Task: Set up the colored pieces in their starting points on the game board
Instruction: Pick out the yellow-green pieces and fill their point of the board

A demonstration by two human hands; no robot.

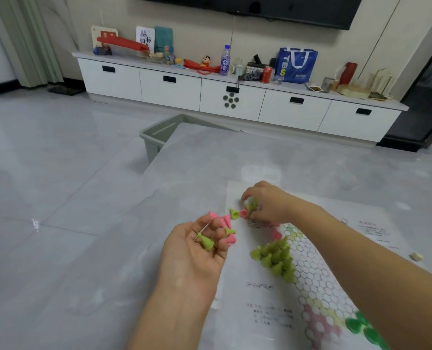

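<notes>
Left hand (192, 251) palm-up, grip released, light-green piece (206, 242) lying on its fingers | right hand (267, 203) grip pinching loose pieces (245, 210) near game board (308, 263) far edge | green cluster (276, 258) on board

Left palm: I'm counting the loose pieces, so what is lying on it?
One light green piece lies on the open left hand. Pink pieces show beyond its fingers; whether more hide beneath is unclear.
</notes>
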